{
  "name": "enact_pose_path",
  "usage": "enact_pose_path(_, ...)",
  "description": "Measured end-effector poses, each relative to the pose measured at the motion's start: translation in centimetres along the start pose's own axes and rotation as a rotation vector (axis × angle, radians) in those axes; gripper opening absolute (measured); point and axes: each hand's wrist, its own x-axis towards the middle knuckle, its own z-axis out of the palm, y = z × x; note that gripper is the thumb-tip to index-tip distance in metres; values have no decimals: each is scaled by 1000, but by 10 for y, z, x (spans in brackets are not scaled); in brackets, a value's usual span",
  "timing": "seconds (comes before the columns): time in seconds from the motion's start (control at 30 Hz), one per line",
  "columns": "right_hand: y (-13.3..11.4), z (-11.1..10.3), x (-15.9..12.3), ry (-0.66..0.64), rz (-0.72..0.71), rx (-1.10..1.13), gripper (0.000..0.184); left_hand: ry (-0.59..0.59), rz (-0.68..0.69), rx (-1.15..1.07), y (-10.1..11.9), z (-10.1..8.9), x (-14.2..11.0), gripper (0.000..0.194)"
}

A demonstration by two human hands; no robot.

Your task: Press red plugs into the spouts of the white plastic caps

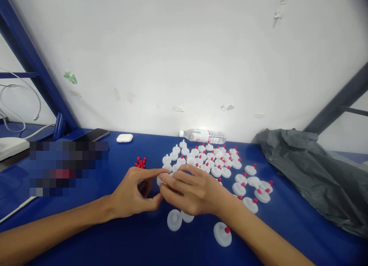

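Observation:
My left hand (136, 191) curls its thumb and index finger round a white plastic disc (159, 180), mostly hidden by the fingers. Against it, my right hand (189, 189) has its fingertips pressed together; what they pinch is hidden. Just beyond the hands spreads a crowd of white discs with short spouts (216, 171), many wearing small red caps. A few farther discs have bare spouts (166, 159). Loose red caps (140, 162) lie in a small pile beyond my left hand. Nearer me are a plain disc (174, 220) and a red-capped one (222, 234) beside my right forearm.
Along the wall lies a clear plastic bottle (202, 136) on its side. A white earbud case (124, 138) and a phone (92, 135) sit at the back left. A dark plastic bag (304, 174) covers the blue table's right side. A white cable (17, 209) crosses the left.

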Motion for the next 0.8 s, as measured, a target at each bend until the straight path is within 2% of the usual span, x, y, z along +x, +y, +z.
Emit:
enact_pose_path(0.13, 7, -6, 0, -3, 67, 12, 15, 2, 37, 19, 3, -4, -1, 42)
enact_pose_path(0.2, 13, -9, -2, -29, 135, 11, 14, 5, 2, 44, 7, -5, 0, 38)
enact_pose_path(0.33, 26, -11, -12, -139, 237, 10, 10, -44, -125, 157, 12, -3, 2, 24)
enact_pose_path(0.47, 32, -7, -21, -267, 310, 24, 23, -49, -128, 308, 5, -3, 2, 14)
enact_pose_path(0.63, 29, -3, -24, -483, 352, 71, 26, -18, -87, 638, -9, -9, 8, 22)
enact_pose_path(0.8, 28, -3, -21, -560, 407, 126, 26, -98, -119, 773, -15, -9, 10, 35)
